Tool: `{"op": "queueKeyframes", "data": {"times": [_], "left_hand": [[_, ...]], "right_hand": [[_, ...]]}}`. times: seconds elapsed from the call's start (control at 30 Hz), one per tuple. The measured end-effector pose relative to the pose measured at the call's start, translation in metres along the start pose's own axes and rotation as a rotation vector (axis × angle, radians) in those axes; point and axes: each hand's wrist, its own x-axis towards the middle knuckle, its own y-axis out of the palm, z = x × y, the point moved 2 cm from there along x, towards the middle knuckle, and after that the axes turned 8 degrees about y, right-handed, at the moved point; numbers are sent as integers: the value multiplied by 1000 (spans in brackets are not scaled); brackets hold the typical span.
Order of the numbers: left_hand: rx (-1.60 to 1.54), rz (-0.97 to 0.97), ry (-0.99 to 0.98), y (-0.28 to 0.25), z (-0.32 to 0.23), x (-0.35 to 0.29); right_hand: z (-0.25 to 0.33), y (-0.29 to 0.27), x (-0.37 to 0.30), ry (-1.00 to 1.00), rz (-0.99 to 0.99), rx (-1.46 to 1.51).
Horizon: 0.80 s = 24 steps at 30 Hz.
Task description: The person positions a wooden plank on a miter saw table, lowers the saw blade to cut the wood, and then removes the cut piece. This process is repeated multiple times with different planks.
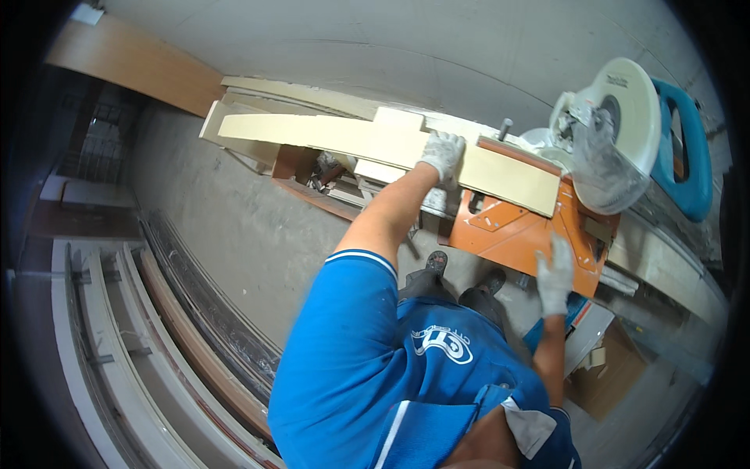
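Long pale-yellow flat board (397, 144), one end on orange metal saw base (512, 230); white-gloved left hand (443, 152), fingers gripping board. White-gloved right hand (555, 275), fingers open, near base.

A plain grey wall (351, 35) stood behind a bare grey floor (219, 211), with a brown wooden panel (144, 62) at upper left, long boards (160, 375) at lower left and dimness beyond.
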Motion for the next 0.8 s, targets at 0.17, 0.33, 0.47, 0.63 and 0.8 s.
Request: {"op": "queueKeyframes", "data": {"times": [0.17,0.33,0.47,0.63,0.8], "left_hand": [[-59,10,11,6,3,2],[-98,-341,264,20,44,-19],[-124,10,122,34,102,-33],[-110,-33,148,35,103,-28],[-130,-162,215,38,76,-17]], "right_hand": [[82,62,52,-203,8,-229],[78,86,59,-185,48,-420],[80,91,55,-148,-11,-455],[82,78,53,-96,-145,-217],[50,70,61,-23,-243,-141]]}}
